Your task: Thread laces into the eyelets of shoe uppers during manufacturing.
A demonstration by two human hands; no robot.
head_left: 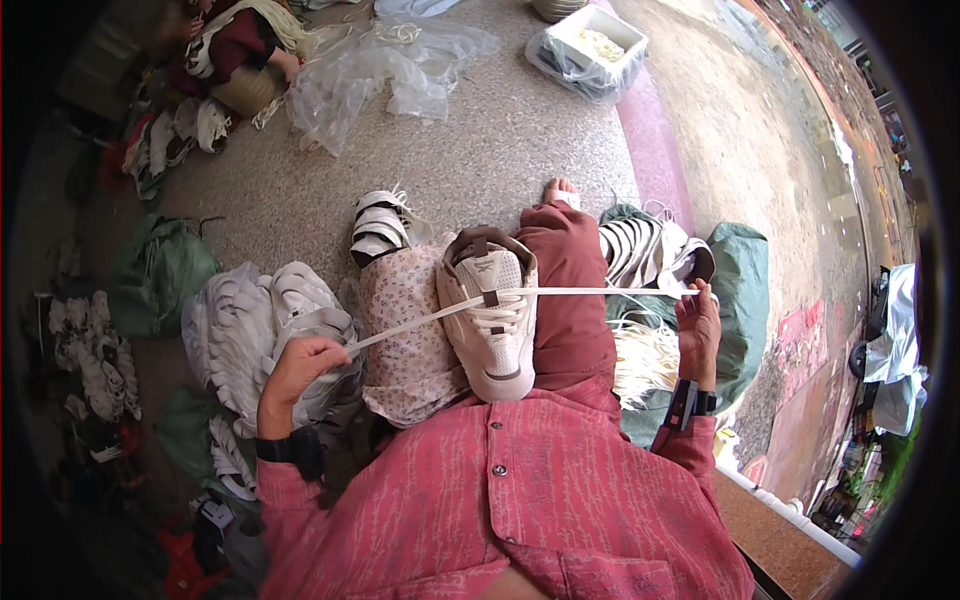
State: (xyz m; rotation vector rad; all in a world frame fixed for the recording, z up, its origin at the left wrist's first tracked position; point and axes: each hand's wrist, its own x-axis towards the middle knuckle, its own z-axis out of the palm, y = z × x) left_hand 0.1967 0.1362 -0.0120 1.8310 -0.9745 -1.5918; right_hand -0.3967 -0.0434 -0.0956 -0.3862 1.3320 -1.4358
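A white and beige sneaker (pixel 490 330) rests on my lap between my thighs, toe toward me. White lace crosses its lower eyelets, and one long shoelace (pixel 590 291) runs out to both sides. My left hand (pixel 305 365) pinches one end of it, low on the left beside a bag of white shoe parts. Out to the right, my right hand (pixel 698 325) is raised and grips the other end between thumb and fingers. Both lengths are pulled taut, the left one sloping down toward my hand. A patterned cloth (pixel 410 335) lies over my left leg.
A clear bag of white shoe uppers (pixel 265 320) sits at my left. On my right are stacked shoe uppers (pixel 645 250), a bundle of cream laces (pixel 645 365) and a green sack (pixel 740 300). Ahead lie plastic sheeting (pixel 400 75) and a white tub (pixel 597 45). Another person (pixel 235 60) sits far left.
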